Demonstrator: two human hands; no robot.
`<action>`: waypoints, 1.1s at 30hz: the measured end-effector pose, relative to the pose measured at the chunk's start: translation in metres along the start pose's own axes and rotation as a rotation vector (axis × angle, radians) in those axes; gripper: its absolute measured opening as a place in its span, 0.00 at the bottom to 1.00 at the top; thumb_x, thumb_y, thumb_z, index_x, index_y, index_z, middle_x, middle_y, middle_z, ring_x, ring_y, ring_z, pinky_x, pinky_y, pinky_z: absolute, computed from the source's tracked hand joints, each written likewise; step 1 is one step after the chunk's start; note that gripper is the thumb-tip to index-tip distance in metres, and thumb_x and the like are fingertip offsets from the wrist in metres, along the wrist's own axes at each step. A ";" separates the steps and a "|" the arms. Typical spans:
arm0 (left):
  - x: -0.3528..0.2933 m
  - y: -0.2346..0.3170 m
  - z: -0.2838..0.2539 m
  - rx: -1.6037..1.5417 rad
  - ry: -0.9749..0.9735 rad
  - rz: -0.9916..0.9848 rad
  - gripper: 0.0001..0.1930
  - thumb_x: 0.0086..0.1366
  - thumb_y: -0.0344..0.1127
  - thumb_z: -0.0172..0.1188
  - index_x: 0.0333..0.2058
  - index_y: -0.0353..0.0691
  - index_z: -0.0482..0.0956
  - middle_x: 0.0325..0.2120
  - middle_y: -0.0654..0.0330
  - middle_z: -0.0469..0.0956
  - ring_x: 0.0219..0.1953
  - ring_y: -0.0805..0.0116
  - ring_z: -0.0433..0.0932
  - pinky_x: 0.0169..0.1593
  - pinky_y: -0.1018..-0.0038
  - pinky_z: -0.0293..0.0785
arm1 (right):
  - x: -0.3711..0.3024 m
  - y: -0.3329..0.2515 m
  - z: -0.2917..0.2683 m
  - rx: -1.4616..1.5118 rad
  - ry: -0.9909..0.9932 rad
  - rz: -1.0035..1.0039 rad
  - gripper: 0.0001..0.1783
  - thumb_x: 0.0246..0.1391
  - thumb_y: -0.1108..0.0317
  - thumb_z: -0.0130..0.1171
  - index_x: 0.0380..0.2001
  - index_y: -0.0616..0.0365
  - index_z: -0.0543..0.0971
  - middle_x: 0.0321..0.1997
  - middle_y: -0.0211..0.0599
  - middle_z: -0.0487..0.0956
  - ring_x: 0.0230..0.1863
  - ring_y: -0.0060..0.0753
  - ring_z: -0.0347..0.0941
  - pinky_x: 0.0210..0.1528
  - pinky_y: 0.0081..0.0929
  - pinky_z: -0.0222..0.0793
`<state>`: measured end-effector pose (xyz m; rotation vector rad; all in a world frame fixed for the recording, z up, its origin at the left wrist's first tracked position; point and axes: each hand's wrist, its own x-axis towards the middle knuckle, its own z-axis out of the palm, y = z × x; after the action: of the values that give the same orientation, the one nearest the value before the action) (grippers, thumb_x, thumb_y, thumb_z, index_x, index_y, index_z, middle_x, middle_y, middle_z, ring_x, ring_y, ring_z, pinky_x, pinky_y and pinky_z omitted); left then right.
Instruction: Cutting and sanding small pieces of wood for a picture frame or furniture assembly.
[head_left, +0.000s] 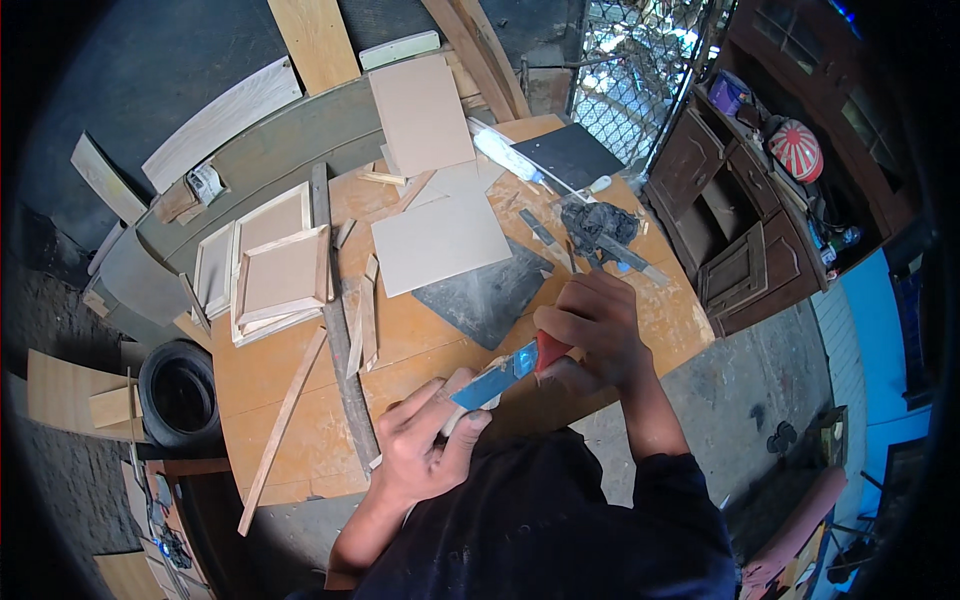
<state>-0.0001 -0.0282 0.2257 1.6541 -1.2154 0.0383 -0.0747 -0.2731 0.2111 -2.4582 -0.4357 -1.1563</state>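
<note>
My right hand (592,325) is closed round the red handle of a flat-bladed putty knife (497,380). The blade shines blue and points down to the left, with a brownish smear along its upper edge. My left hand (425,440) is closed at the blade's far end, thumb below and fingers above. A pale piece shows between its thumb and fingers, mostly hidden, so its kind is unclear. Both hands are over the near edge of the wooden table (420,345), in front of my dark shirt.
Light wooden frames (282,268) are stacked at the table's left, beside a long dark bar (345,380). Beige boards (440,240) and a dusty black sheet (490,295) lie mid-table. Farther right are a black crumpled bag (603,222) and flat metal blades (543,233). A tyre (180,397) stands left.
</note>
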 end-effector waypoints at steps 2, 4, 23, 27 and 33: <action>-0.001 -0.002 0.004 0.014 -0.002 -0.001 0.14 0.61 0.27 0.65 0.44 0.26 0.81 0.23 0.54 0.75 0.20 0.67 0.73 0.24 0.75 0.69 | -0.005 0.002 0.001 -0.008 0.005 0.022 0.24 0.45 0.39 0.66 0.32 0.49 0.80 0.21 0.27 0.68 0.22 0.32 0.68 0.26 0.31 0.59; -0.004 -0.004 0.009 -0.022 -0.004 -0.012 0.13 0.61 0.26 0.65 0.44 0.25 0.81 0.24 0.53 0.76 0.20 0.65 0.73 0.25 0.74 0.70 | -0.009 0.004 0.002 -0.014 0.007 0.046 0.24 0.42 0.39 0.69 0.30 0.47 0.80 0.21 0.26 0.68 0.23 0.32 0.68 0.26 0.29 0.60; -0.021 -0.022 -0.001 0.017 0.088 -0.094 0.16 0.65 0.32 0.60 0.45 0.22 0.79 0.29 0.46 0.81 0.28 0.62 0.80 0.33 0.72 0.75 | -0.129 0.103 -0.035 -0.255 0.288 0.790 0.10 0.59 0.67 0.59 0.34 0.65 0.78 0.29 0.41 0.79 0.26 0.37 0.73 0.31 0.30 0.67; -0.017 -0.004 0.009 -0.062 -0.003 -0.106 0.16 0.64 0.29 0.62 0.47 0.23 0.78 0.26 0.50 0.77 0.23 0.68 0.74 0.29 0.76 0.70 | -0.082 0.021 -0.015 0.128 0.122 0.694 0.18 0.53 0.56 0.61 0.32 0.64 0.77 0.23 0.38 0.70 0.23 0.31 0.67 0.28 0.26 0.62; -0.026 -0.013 0.008 -0.077 0.018 -0.131 0.15 0.64 0.28 0.63 0.46 0.23 0.78 0.26 0.51 0.78 0.23 0.68 0.73 0.29 0.76 0.70 | -0.030 -0.023 0.008 0.264 0.061 0.251 0.23 0.43 0.51 0.69 0.31 0.60 0.79 0.23 0.38 0.72 0.22 0.41 0.70 0.26 0.34 0.65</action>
<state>-0.0073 -0.0167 0.1989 1.6587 -1.0800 -0.0739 -0.0973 -0.2525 0.1879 -2.1713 -0.2361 -0.9967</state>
